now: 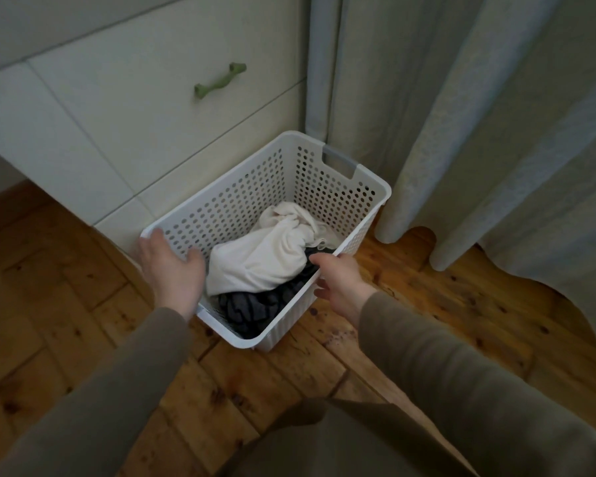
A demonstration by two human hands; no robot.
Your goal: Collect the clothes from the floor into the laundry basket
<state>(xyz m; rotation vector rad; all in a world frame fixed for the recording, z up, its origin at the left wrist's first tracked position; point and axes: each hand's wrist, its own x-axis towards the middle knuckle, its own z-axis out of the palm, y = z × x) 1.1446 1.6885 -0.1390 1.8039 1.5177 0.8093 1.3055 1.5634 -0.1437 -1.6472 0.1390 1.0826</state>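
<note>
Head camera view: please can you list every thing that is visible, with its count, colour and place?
Laundry basket: one, white, perforated, on the floor by the drawers.
White garment: one, crumpled, inside the basket, on top.
Dark garment: one, dark grey, inside the basket, under the white one.
Drawers: pale cream, upper left.
Drawer handle: one, green, on a drawer front.
Curtain: pale grey-green, right, reaching the floor.
Floor: brown wooden boards.
Left hand: on the basket's left rim.
Right hand: at the basket's right rim.
Sleeves: two, olive-brown.
</note>
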